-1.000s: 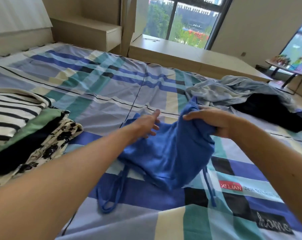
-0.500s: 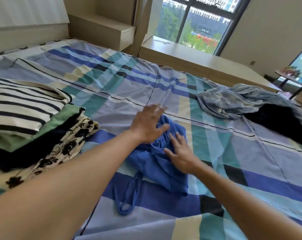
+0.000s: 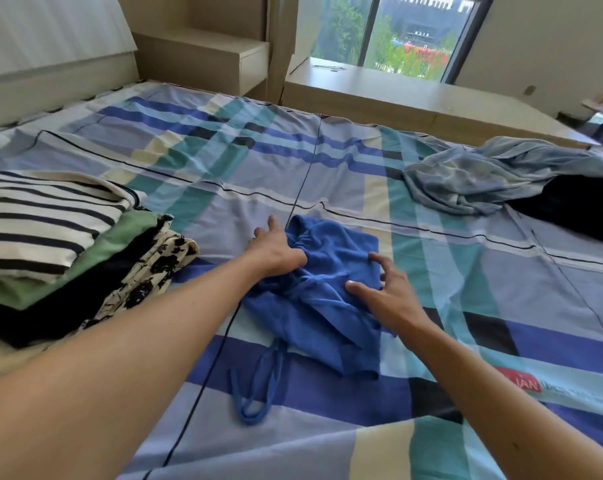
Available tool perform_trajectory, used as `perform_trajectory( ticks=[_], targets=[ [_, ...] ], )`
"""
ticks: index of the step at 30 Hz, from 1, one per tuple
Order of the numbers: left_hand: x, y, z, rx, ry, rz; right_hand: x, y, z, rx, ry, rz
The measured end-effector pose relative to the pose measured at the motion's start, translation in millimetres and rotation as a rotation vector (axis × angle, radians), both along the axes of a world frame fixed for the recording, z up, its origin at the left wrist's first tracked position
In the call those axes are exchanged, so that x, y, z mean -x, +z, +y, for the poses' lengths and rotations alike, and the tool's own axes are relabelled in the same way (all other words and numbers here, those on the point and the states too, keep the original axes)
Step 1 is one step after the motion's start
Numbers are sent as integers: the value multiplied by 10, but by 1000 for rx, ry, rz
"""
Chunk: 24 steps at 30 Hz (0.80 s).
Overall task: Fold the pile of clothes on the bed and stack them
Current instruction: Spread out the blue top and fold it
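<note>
Bedroom bed with plaid sheet [image 3: 327, 161] is serving as the work surface. Left grip [image 3: 275, 252] is lying open with fingers spread, pressing on the gathered waistband of the blue shorts [image 3: 331, 271]. Right grip [image 3: 390, 296] is likewise open and splayed, flattening the cloth just beside it, so neither is holding anything. A second ago the right grip was lifting one half of the shorts. That half is now lying over the other, so the fold is judged made and stacking is coming next. Drawstring [image 3: 258, 386] is trailing loose toward the near edge. Folded stack [image 3: 68, 244] is waiting near, at left. Grey-blue garment [image 3: 483, 178] and black garment [image 3: 577, 206] are lying unfolded, well apart at right. Red label [image 3: 521, 384] on the sheet is showing "IAN", with the rest blurred.
</note>
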<state>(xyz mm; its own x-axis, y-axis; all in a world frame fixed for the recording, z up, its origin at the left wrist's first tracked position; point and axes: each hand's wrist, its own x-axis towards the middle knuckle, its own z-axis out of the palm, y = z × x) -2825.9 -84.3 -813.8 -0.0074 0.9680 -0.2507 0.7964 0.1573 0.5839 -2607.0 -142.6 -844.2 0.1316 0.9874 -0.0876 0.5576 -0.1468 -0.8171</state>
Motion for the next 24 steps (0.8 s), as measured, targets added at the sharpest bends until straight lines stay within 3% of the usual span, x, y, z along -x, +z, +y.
perform_trajectory(
  ticks=[5, 8, 12, 15, 17, 19, 22, 24],
  targets=[
    [-92, 95, -16, -63, -8, 138, -54, 37, -27, 67, 39, 259],
    [-132, 53, -54, -106, -85, 79, -85, 66, -24, 61, 62, 347],
    [14, 96, -66, 31, -70, -112, -51, 314, -80, -103, 169, 387],
    [86, 318, -84, -26, -184, -85, 4, 664, -135, -277, 345, 244],
    [70, 593, -144, -172, -324, -247, 36, 946, -200, -347, 446, 157],
    [49, 840, -191, -199, -399, -483, 14, 1213, -259, -371, 520, 126],
    [40, 998, -330, -168, -490, -648, -96, 1532, -335, -354, 614, 112],
    [75, 960, -409, -43, -485, -749, -204, 1648, -371, -314, 633, 153]
  ],
)
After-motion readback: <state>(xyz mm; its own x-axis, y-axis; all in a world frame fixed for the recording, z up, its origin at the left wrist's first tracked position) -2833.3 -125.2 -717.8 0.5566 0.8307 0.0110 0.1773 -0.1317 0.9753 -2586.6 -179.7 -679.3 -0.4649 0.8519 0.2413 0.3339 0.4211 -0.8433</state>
